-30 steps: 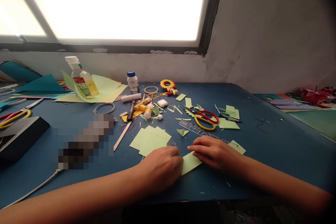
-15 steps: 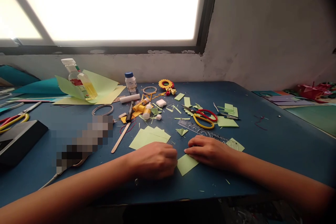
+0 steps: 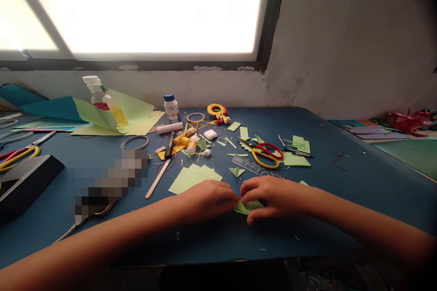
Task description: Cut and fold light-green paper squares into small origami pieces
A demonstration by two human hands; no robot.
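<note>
We are working at a blue table (image 3: 341, 182), with a grey wall (image 3: 341, 32) rising behind it around one bright window (image 3: 143, 7). Green scraps (image 3: 236, 172) are littering its middle. Near the front edge, one piece of green paper (image 3: 245, 208) is lying under our two hands. Our left hand (image 3: 211, 201) is bending its fingertips over the paper's left end; our right hand (image 3: 268, 196) is reaching across it, thumb and fingers spreading apart. Whether either is pinching the paper, we cannot tell. Around them we are counting two pairs of scissors (image 3: 256, 147), two bottles (image 3: 171, 110), one clear ruler (image 3: 246, 162), one black marker (image 3: 170, 145) and one wooden stick (image 3: 157, 179). Several green squares (image 3: 193, 178) are overlapping beyond our left hand, too hidden to count.
</note>
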